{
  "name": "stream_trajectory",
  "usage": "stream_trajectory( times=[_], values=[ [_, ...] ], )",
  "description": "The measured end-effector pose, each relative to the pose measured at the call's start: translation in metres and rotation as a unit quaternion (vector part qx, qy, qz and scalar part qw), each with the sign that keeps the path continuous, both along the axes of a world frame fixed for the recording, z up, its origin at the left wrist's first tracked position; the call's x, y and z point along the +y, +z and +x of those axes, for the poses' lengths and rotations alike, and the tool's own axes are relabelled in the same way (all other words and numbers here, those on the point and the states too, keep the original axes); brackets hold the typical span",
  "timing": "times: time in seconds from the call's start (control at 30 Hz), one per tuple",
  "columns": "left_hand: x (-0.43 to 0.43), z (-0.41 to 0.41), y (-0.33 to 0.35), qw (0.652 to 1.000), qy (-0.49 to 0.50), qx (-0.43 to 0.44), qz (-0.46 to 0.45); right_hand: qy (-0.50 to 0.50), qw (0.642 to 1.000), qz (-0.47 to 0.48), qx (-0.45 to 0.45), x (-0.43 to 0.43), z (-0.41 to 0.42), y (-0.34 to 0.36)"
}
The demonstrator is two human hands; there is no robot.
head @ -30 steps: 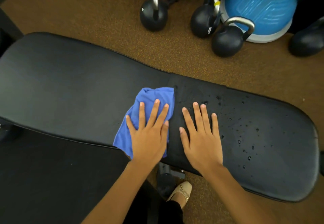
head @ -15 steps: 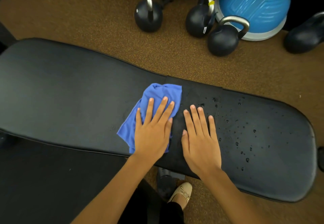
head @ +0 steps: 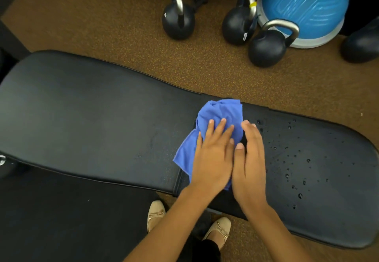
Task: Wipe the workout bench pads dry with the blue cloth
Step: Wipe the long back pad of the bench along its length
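I stand over a long black padded vinyl workout bench [head: 92, 122] with a seam [head: 205, 105] between its two pads. My left hand [head: 213, 159] lies flat, fingers spread, pressing a crumpled blue cloth [head: 221, 114] onto the bench right at that seam. My right hand [head: 249, 165] lies open and flat just beside the left, on the side of the cloth facing the wet pad, gripping nothing. Beyond my right hand from the seam, water droplets [head: 299, 179] dot the pad; on the other side of the seam the pad looks dry. I judge that my bare right palm could smear droplets ahead of the cloth, and the bunched cloth could skip over beads near the pad's edge. No containers are in view.
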State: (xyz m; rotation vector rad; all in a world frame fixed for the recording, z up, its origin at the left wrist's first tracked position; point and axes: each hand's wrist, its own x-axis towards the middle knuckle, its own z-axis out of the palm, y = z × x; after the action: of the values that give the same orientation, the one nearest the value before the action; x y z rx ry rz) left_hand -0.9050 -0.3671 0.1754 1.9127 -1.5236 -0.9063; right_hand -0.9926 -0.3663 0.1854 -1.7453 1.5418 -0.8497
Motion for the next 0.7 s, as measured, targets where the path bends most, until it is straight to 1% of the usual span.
stream_trajectory(
  times=[0.03,0.07,0.1,0.13,0.17,0.2,0.27,0.3,0.37,0.43,0.53,0.63,0.7],
  values=[
    [0.001,0.010,0.004,0.998,0.039,0.054,-0.015,0.004,1.000,-0.009,0.017,-0.004,0.008,0.002],
    [0.001,0.021,0.009,0.994,0.078,0.065,-0.043,0.011,0.999,-0.015,0.050,-0.009,0.018,0.003],
    [0.000,0.033,0.010,0.991,0.106,0.016,-0.075,0.018,0.995,-0.018,0.095,-0.014,0.029,0.002],
    [-0.002,0.045,0.006,0.987,0.120,-0.052,-0.088,0.027,0.988,-0.021,0.151,-0.019,0.041,0.000],
    [-0.005,0.056,0.003,0.984,0.129,-0.102,-0.069,0.038,0.977,-0.029,0.210,-0.022,0.051,-0.005],
    [-0.008,0.066,-0.001,0.982,0.133,-0.131,-0.032,0.053,0.963,-0.034,0.263,-0.024,0.060,-0.010],
    [-0.013,0.079,-0.012,0.977,0.132,-0.166,0.039,0.089,0.933,-0.040,0.348,-0.030,0.068,-0.021],
    [-0.013,0.083,-0.018,0.974,0.126,-0.181,0.049,0.110,0.917,-0.051,0.379,-0.034,0.066,-0.028],
    [-0.011,0.086,-0.022,0.972,0.097,-0.211,0.045,0.147,0.898,-0.082,0.407,-0.048,0.056,-0.034],
    [-0.010,0.086,-0.025,0.969,0.086,-0.228,0.047,0.167,0.888,-0.095,0.417,-0.065,0.050,-0.034],
    [-0.008,0.085,-0.029,0.965,0.075,-0.248,0.046,0.144,0.892,-0.071,0.423,-0.085,0.052,-0.034],
    [-0.005,0.086,-0.036,0.960,0.069,-0.269,0.031,0.111,0.897,-0.059,0.424,-0.076,0.060,-0.034],
    [-0.004,0.086,-0.039,0.957,0.066,-0.283,0.023,0.133,0.894,-0.073,0.422,-0.056,0.058,-0.034]
  ],
)
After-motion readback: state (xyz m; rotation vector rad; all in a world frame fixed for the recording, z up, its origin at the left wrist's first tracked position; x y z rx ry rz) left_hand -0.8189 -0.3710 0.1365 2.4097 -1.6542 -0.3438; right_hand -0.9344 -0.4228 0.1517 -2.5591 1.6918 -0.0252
